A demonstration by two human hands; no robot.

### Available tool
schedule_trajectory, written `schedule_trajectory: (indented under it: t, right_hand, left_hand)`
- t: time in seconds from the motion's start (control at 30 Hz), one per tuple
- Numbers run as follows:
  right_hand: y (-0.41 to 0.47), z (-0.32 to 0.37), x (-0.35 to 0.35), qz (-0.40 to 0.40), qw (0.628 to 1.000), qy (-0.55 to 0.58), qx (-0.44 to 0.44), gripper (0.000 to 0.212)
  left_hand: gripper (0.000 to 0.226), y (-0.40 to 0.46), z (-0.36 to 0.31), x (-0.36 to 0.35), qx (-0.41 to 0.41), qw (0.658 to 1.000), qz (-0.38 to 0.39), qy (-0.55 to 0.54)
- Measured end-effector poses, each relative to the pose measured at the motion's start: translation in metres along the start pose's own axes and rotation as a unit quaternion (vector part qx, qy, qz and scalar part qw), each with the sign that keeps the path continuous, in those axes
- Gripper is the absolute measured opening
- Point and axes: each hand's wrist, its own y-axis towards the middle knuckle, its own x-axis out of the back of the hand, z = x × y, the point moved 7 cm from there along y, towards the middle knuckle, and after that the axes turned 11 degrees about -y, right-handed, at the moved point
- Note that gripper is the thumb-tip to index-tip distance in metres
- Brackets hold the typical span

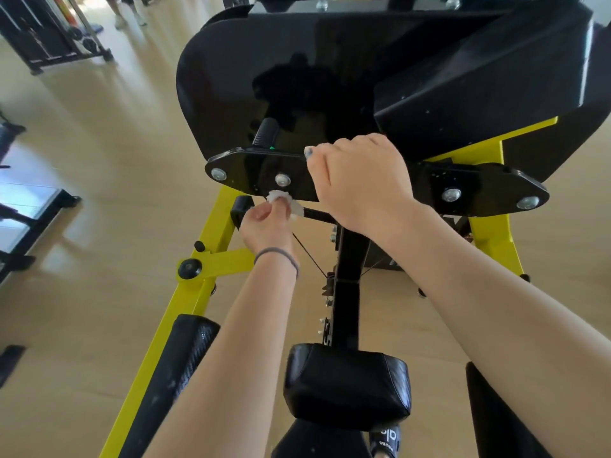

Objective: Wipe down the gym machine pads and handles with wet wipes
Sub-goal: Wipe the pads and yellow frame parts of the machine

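I look down at a yellow-framed gym machine [198,269] with glossy black covers. My left hand [264,223] pinches a crumpled white wet wipe [281,198] against a thin black bar under the bolted black plate [251,170]. My right hand [360,180] is curled over that plate's top edge, and what its fingers hold is hidden. A ribbed black handle grip [267,132] sticks out above the plate. A black pad [347,385] sits below my arms, with another black pad [185,355] on the left frame arm.
A third black pad [496,414] shows at the lower right. Another black machine [43,31] stands at the back left on the pale wood floor [109,133], and a person's feet show near it. Dark equipment lines the left edge.
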Motion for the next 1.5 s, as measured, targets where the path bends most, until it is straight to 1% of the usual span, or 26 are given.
schedule_trajectory:
  t: [0.1,0.2,0.27,0.33,0.4,0.5,0.57,0.63,0.7,0.73,0.8,0.93,1.0,1.07,1.13,1.2,1.27,1.33,1.37,1.43,1.47,1.5]
  right_hand:
    - [0.008,0.001,-0.006,0.012,1.000,-0.021,-0.012,0.055]
    - [0.009,0.002,-0.004,-0.029,0.998,-0.049,-0.023,0.055]
    - [0.007,0.003,-0.004,-0.053,0.997,-0.051,-0.019,0.055]
    - [0.006,0.002,-0.002,-0.069,0.996,-0.050,-0.021,0.055]
    - [0.007,0.003,-0.003,-0.074,0.996,-0.050,-0.025,0.055]
    - [0.006,0.003,-0.003,-0.081,0.995,-0.044,-0.039,0.057]
    - [0.006,0.002,-0.003,-0.083,0.995,-0.040,-0.039,0.058]
    - [0.005,0.002,-0.001,-0.085,0.995,-0.031,-0.033,0.057]
    - [0.006,0.001,-0.001,-0.091,0.995,-0.028,-0.039,0.057]
    - [0.006,0.001,-0.001,-0.092,0.995,-0.028,-0.040,0.057]
    - [0.006,0.002,-0.001,-0.099,0.994,-0.029,-0.044,0.057]
    - [0.006,0.002,-0.003,-0.101,0.993,-0.033,-0.044,0.057]
    - [0.006,0.002,-0.003,-0.102,0.993,-0.031,-0.042,0.057]
    - [0.005,0.002,-0.004,-0.101,0.994,-0.032,-0.041,0.057]
    - [0.005,0.002,-0.004,-0.105,0.993,-0.029,-0.041,0.057]
    - [0.005,0.001,-0.003,-0.108,0.993,-0.027,-0.043,0.057]
    - [0.004,0.001,-0.001,-0.113,0.992,-0.023,-0.046,0.057]
    - [0.005,0.003,-0.001,-0.109,0.993,-0.025,-0.048,0.057]
    - [0.005,0.003,-0.001,-0.107,0.993,-0.026,-0.049,0.056]
    - [0.004,0.003,0.000,-0.106,0.993,-0.027,-0.052,0.056]
    - [0.004,0.002,0.001,-0.105,0.993,-0.026,-0.054,0.055]
    - [0.003,0.002,0.001,-0.103,0.993,-0.025,-0.052,0.055]
  left_hand:
    - [0.024,0.007,-0.004,-0.002,0.003,0.999,0.018,-0.038]
    - [0.012,0.004,-0.007,-0.009,-0.027,0.999,0.030,-0.035]
    - [0.007,0.008,-0.008,-0.005,-0.024,0.999,0.001,-0.048]
    - [0.009,0.017,-0.011,0.005,-0.009,0.996,-0.039,-0.075]
    - [0.012,0.021,-0.016,0.012,-0.009,0.994,-0.045,-0.095]
    - [0.009,0.008,-0.035,0.000,-0.100,0.995,0.022,-0.006]
    - [0.011,0.003,-0.043,-0.006,-0.130,0.991,0.035,0.016]
    - [0.013,0.012,-0.048,0.004,-0.115,0.993,0.001,-0.001]
    - [0.015,0.031,-0.049,0.023,-0.083,0.995,-0.050,-0.023]
    - [0.014,0.040,-0.047,0.031,-0.067,0.995,-0.063,-0.034]
    - [0.011,0.047,-0.045,0.034,-0.046,0.996,-0.058,-0.055]
    - [0.010,0.027,-0.031,0.024,-0.030,0.996,-0.031,-0.082]
    - [0.009,0.016,-0.035,0.016,-0.053,0.995,-0.004,-0.089]
    - [0.014,0.011,-0.054,0.006,-0.101,0.991,0.025,-0.082]
    - [0.016,0.013,-0.075,0.004,-0.129,0.988,0.009,-0.088]
    - [0.015,0.020,-0.081,0.010,-0.104,0.987,-0.034,-0.116]
    - [0.013,0.022,-0.078,0.014,-0.070,0.987,-0.050,-0.135]
    - [0.016,0.012,-0.075,0.008,-0.077,0.989,-0.024,-0.127]
    - [0.017,0.005,-0.074,0.001,-0.102,0.989,0.003,-0.109]
    - [0.017,-0.012,-0.076,-0.013,-0.180,0.982,0.061,-0.021]
    - [0.016,-0.017,-0.077,-0.018,-0.212,0.974,0.080,0.024]
    - [0.015,-0.018,-0.077,-0.019,-0.230,0.968,0.083,0.051]
